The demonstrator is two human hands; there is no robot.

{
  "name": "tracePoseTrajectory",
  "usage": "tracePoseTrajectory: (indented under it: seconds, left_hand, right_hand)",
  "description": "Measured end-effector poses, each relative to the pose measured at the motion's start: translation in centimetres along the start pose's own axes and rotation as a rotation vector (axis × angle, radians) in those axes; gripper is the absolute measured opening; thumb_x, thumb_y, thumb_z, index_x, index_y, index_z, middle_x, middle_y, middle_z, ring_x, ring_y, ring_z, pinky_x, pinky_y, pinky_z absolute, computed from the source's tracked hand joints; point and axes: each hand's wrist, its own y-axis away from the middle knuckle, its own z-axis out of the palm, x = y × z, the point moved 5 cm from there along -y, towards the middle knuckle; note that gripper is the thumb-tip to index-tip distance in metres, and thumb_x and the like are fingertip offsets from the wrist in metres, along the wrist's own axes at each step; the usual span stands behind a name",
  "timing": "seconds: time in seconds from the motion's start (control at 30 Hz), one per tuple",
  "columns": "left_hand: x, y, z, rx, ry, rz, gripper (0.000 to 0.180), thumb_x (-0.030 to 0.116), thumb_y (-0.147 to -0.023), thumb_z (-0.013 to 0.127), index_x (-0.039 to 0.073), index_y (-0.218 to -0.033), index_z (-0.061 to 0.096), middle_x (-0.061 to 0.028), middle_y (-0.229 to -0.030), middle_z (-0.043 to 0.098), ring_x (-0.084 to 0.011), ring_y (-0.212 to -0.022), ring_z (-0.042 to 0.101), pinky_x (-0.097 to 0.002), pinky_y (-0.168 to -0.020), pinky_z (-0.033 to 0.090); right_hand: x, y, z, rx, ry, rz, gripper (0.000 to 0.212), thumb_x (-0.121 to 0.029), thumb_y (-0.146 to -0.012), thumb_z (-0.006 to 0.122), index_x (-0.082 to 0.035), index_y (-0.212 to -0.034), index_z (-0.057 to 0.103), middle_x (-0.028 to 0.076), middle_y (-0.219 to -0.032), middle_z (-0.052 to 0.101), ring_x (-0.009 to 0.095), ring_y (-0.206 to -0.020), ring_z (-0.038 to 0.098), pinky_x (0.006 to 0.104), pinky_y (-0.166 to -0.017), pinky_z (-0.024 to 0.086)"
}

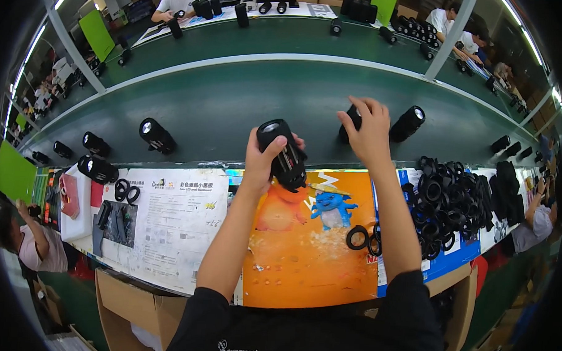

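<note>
My left hand point(270, 156) is wrapped round a black cylindrical speaker point(288, 160), held tilted above the near edge of the green belt. Its thumb presses on the side, and a shiny round end faces up. Farther right, my right hand point(370, 132) curves over a second black speaker point(351, 123) on the belt, thumb and fingers about its upper part. The hand hides much of that one. Just right of it stands another black speaker point(408, 123). Below my hands lies an orange board point(309, 263) with a blue cartoon figure, with black rings point(357, 237) at its right edge.
A big heap of black rings point(447, 206) covers the blue board at right. More speakers point(157, 136) stand along the belt point(234, 99) at left. A white printed board point(174, 233) bears rings and dark strips. Metal posts point(450, 39) rise beyond; other people work around.
</note>
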Motion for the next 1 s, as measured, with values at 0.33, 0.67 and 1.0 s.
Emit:
tracePoseTrajectory:
  seconds: [0.33,0.67,1.0]
  left_hand:
    - [-1.5,7.5,-3.8,0.043,0.318,-0.002,0.055,0.030,-0.103,0.084,0.002,-0.143,0.058,-0.0164,-0.120,0.073,-0.0321,-0.110,0.078,-0.0463,-0.099,0.068]
    - [-1.5,8.1,-6.3,-0.037,0.327,0.102,0.095,0.070,-0.092,0.085,0.002,-0.151,0.054,-0.0140,-0.124,0.071,-0.0291,-0.115,0.075,-0.0416,-0.097,0.067]
    - [-2.7,8.7,-4.4,0.007,0.278,0.051,0.096,0.072,-0.090,0.086,0.002,-0.147,0.055,-0.0129,-0.122,0.071,-0.0276,-0.110,0.077,-0.0415,-0.096,0.068]
  right_hand:
    - [-14.9,16.9,3.7,-0.589,-1.185,0.541,0.095,-0.020,-0.092,0.096,0.008,-0.165,0.043,0.023,-0.146,0.067,0.030,-0.132,0.071,0.0415,-0.112,0.057]
    - [-18.2,17.7,2.4,-0.311,-0.826,0.199,0.088,-0.018,-0.090,0.098,0.007,-0.160,0.050,0.026,-0.140,0.068,0.035,-0.126,0.073,0.0419,-0.103,0.062]
    - [-16.7,19.0,3.5,-0.473,-1.251,0.492,0.085,-0.007,-0.095,0.093,0.013,-0.163,0.045,0.018,-0.151,0.066,0.021,-0.136,0.067,0.0377,-0.117,0.056]
